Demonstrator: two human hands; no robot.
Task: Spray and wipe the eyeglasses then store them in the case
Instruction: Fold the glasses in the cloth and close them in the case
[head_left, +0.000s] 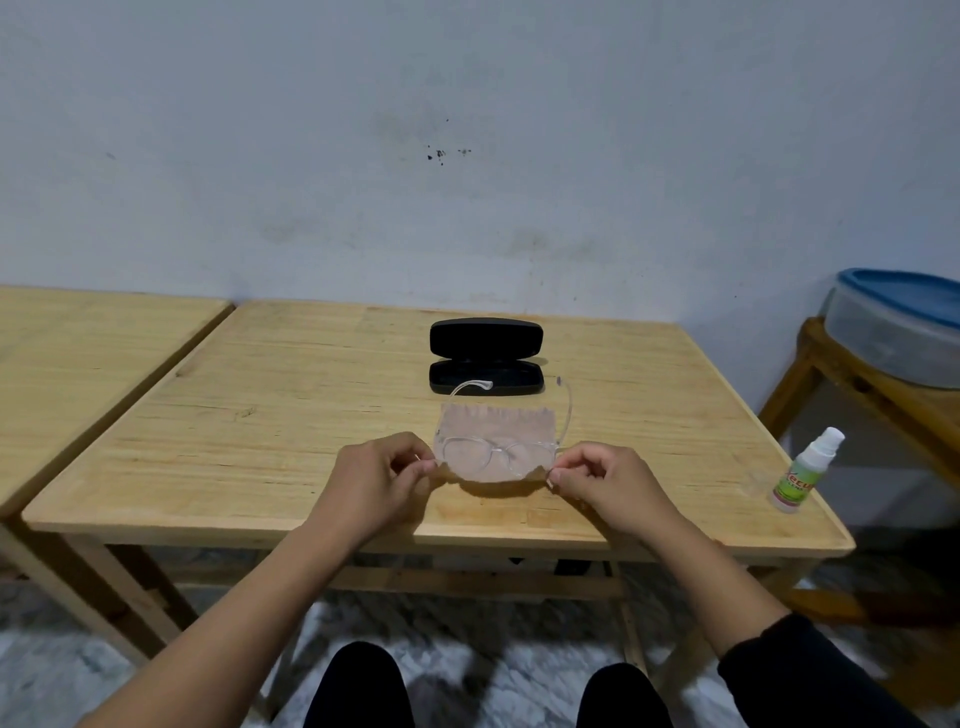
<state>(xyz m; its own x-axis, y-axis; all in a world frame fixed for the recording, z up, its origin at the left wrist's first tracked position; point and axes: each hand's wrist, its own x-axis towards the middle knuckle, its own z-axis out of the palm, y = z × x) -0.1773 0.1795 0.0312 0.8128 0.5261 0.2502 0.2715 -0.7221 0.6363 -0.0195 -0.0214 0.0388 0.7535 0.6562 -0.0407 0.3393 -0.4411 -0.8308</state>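
Clear-framed eyeglasses (498, 449) with both temples unfolded lie over a pinkish cloth (496, 423) near the middle of the wooden table (260, 415). My left hand (379, 480) pinches the near left edge of the cloth and glasses. My right hand (605, 486) pinches the near right edge. I cannot tell whether the fingers grip the cloth, the frame or both. Just behind the cloth a black glasses case (487, 357) lies open, its lid up. A small white spray bottle (805, 470) with a green label stands at the table's right edge.
A second wooden table (78, 353) adjoins on the left. To the right a wooden stand (852, 384) carries a plastic container with a blue lid (898, 322). A pale wall runs right behind the table. My knees are under the front edge.
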